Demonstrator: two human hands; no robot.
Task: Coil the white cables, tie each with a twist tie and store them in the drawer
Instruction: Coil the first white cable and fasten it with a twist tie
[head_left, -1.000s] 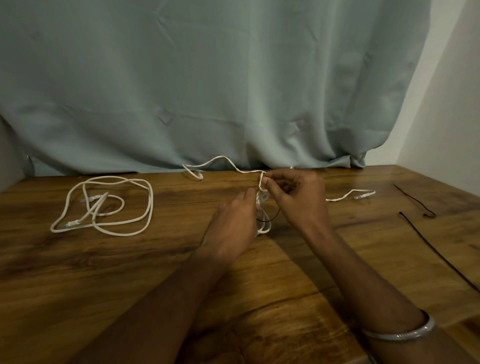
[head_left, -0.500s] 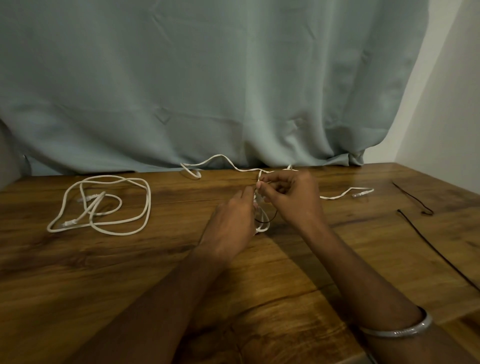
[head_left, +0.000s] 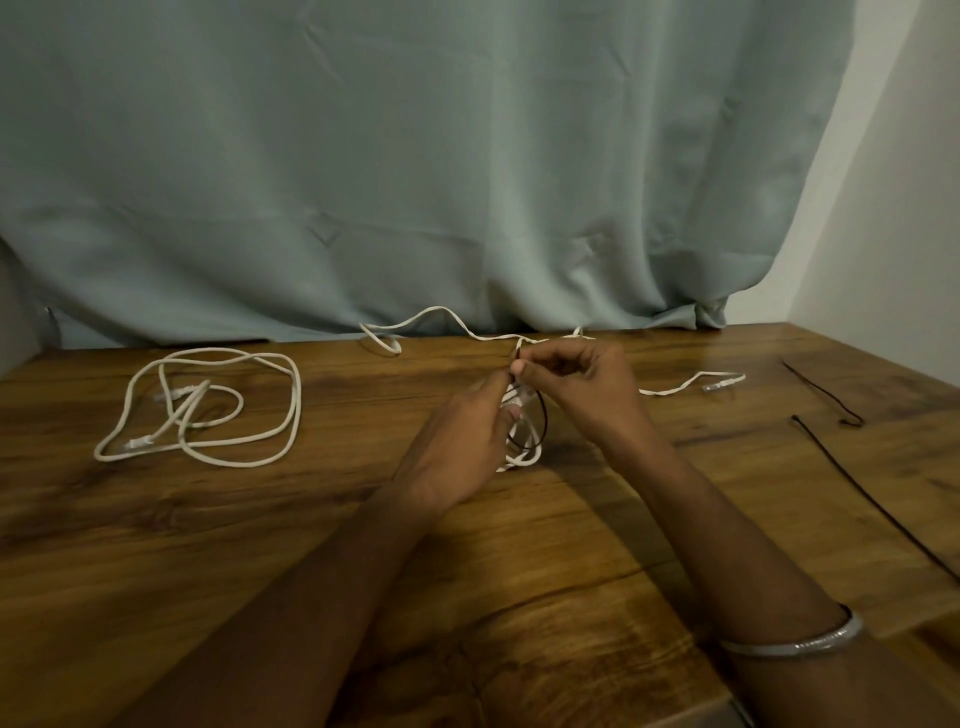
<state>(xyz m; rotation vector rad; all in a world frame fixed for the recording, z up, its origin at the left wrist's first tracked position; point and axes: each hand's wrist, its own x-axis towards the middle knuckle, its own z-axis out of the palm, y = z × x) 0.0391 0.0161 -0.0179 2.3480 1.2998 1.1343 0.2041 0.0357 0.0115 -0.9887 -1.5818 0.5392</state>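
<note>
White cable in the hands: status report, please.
Left hand and right hand both pinch the white cable, black twist tie looped there. Second cable loose, left. Nothing in the way.

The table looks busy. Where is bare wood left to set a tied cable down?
Bare wood lies on the table near its front edge, left of the left hand, below the loose cable. It is crowded at the right hand and by the black ties on the right.

The person's arms are bare, with no sleeves in view up from the left hand (head_left: 457, 447) or the right hand (head_left: 587, 395). A thin silver bangle (head_left: 795, 642) circles the right forearm, well back from the hand.
</note>
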